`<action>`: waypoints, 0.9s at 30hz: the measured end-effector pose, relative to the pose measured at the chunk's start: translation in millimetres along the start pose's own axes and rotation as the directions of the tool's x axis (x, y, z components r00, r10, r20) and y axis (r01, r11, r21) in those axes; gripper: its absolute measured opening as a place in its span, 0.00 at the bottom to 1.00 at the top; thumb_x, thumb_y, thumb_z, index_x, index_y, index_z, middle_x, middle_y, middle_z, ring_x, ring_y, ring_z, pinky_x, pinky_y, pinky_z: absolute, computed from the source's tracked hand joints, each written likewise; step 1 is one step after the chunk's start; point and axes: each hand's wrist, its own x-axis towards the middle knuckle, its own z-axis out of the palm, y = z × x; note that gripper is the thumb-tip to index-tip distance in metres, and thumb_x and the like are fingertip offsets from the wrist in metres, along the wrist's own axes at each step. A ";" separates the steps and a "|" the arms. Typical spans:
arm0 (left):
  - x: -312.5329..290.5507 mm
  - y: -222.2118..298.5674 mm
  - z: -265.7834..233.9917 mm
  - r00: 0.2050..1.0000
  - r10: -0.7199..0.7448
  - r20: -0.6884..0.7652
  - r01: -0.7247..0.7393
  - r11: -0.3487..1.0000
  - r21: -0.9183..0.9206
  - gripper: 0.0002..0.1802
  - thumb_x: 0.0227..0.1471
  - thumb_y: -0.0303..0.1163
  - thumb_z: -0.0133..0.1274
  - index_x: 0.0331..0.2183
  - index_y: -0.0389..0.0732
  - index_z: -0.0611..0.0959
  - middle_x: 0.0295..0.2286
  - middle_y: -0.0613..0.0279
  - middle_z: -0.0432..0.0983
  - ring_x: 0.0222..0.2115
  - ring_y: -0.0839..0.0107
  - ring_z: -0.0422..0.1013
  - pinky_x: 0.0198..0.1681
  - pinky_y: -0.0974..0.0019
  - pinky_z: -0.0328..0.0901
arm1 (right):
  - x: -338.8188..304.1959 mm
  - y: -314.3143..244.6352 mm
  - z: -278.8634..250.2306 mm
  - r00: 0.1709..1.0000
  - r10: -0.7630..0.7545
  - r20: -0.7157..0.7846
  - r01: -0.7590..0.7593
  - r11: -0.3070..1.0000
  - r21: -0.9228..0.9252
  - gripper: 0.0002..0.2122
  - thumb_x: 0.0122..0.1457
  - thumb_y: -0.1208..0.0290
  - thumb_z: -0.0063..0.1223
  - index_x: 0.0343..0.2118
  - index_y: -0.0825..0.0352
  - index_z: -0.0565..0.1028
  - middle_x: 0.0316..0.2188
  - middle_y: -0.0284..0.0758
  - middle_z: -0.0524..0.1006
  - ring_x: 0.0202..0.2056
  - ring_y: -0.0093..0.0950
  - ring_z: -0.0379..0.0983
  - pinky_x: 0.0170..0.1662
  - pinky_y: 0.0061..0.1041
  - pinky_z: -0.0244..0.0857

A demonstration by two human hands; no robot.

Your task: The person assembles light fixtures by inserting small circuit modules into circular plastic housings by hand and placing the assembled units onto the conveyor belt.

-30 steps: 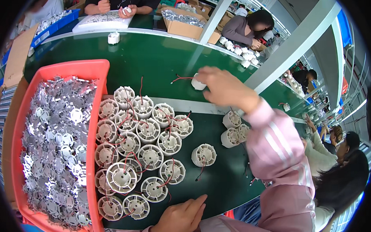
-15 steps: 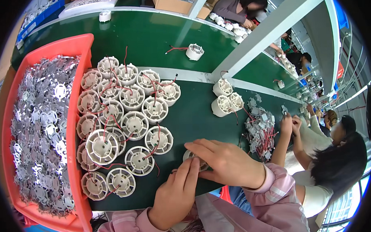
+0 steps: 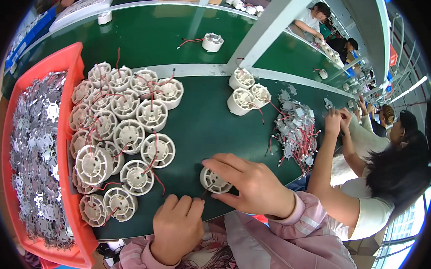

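A: Two hands at the near edge of the green mat [image 3: 210, 120]. Right hand [image 3: 248, 185] cups a round white plastic housing with red leads [image 3: 213, 180]; left hand [image 3: 177, 227] is curled, fingertips pinching its wire.

B: Step?

A: Likely seating the wire. Next needs a steady grip. Housing sits open face up, axis vertical, wire trailing left.

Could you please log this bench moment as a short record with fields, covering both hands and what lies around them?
right hand: grips a white round finned housing on the green mat
left hand: fingers at the housing's wire, near edge of mat
left of hands: cluster of white housings with red wires
far left: red tray of metal star plates
right: pile of wired plates; a co-worker's hands
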 end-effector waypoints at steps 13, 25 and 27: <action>13.3 23.5 -1.9 0.993 0.013 -0.115 0.000 0.994 0.110 0.17 0.42 0.24 0.55 0.38 0.35 0.75 0.39 0.50 0.66 0.41 0.49 0.63 0.44 0.50 0.59 | -30.0 43.2 -54.5 0.844 0.114 -0.524 -0.281 0.926 -0.252 0.16 0.44 0.79 0.58 0.40 0.72 0.74 0.45 0.45 0.72 0.40 0.42 0.71 0.42 0.33 0.66; 21.8 29.0 -3.7 0.984 0.111 -0.141 -0.112 0.994 0.002 0.15 0.49 0.24 0.53 0.42 0.36 0.77 0.42 0.48 0.68 0.41 0.50 0.66 0.45 0.53 0.61 | -38.6 125.1 -82.5 0.800 0.312 -0.512 -0.533 0.762 -0.368 0.10 0.42 0.80 0.52 0.30 0.74 0.75 0.39 0.45 0.71 0.42 0.42 0.68 0.45 0.36 0.66; 21.4 30.3 -3.9 0.985 0.098 -0.140 -0.101 0.995 -0.013 0.16 0.48 0.23 0.53 0.42 0.37 0.77 0.42 0.49 0.68 0.41 0.49 0.65 0.45 0.53 0.61 | -37.2 122.7 -83.9 0.806 0.323 -0.496 -0.534 0.758 -0.374 0.09 0.42 0.80 0.52 0.29 0.74 0.75 0.39 0.44 0.71 0.42 0.42 0.69 0.45 0.36 0.66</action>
